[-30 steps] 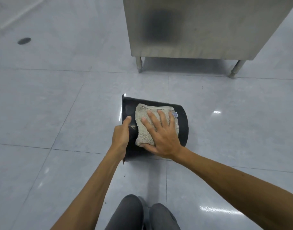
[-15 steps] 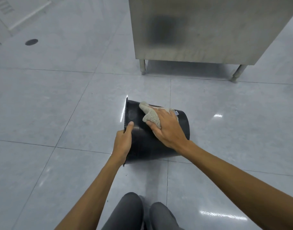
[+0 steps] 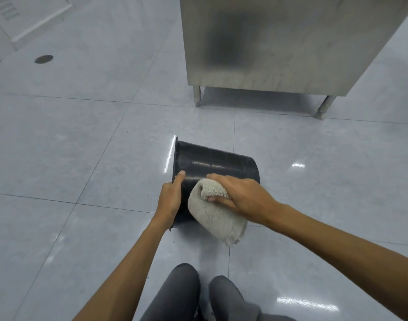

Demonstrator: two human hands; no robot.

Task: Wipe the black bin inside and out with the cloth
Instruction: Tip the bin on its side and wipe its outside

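The inside of the black bin (image 3: 217, 163), facing 9 o'clock, is hidden. The left hand (image 3: 169, 200) has its fingers out of sight past the rim. The cloth (image 3: 212, 212) covers some of the bin's near side.

The black bin (image 3: 217, 163) is a glossy, round, slightly tapered tub lying on its side on the grey tiled floor (image 3: 82, 158), its flanged rim to the left, where the left hand (image 3: 169, 200) grips it, and its base to the right. The cloth (image 3: 212, 214), a pale beige terry towel, is bunched in the right hand (image 3: 242, 198) against the bin's near wall, its loose end drooping toward the floor.
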